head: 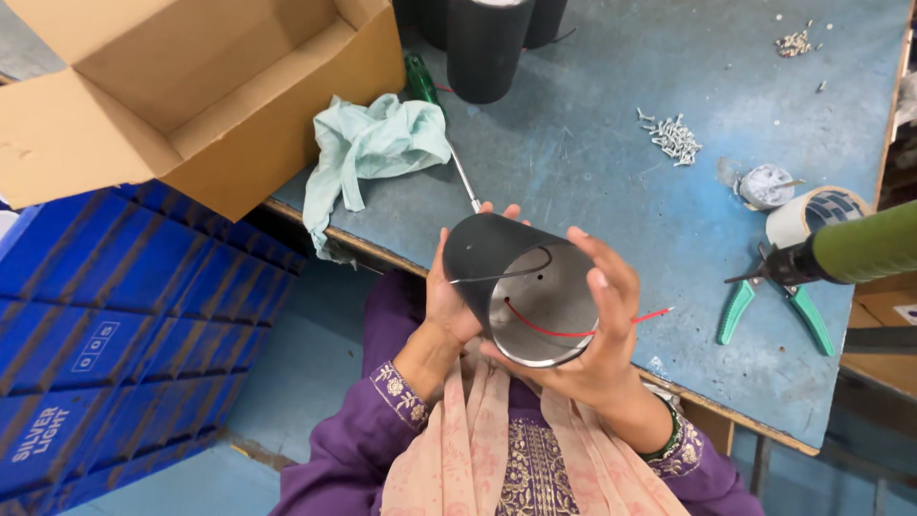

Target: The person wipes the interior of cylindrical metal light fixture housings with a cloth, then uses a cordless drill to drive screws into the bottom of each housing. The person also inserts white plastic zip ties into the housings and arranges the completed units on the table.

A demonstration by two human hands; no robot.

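Surface: blue workbench [592, 182], its near edge at the person's lap.
Cylinder: dark metal tube [521, 287] held over that edge.
Grip: left hand [449, 301] and right hand [602, 334] clasp its sides.
Hidden: the tube's far end; left palm.
Room: bare bench stretch behind, before the screws [673, 139].

One cardboard box [205, 91], one green cloth [368, 143], one screwdriver [435, 119], one pair of green-handled pliers [769, 301], two screw piles [673, 139].

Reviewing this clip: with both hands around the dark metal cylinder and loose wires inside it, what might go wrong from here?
1. The thin red wire trails out past the right hand and may snag or pull loose.
2. The dark metal cylinder, held by the left hand and right hand past the edge of the blue worktable, would likely fall to the floor if it slipped.
3. The open rim might scrape the fingers.
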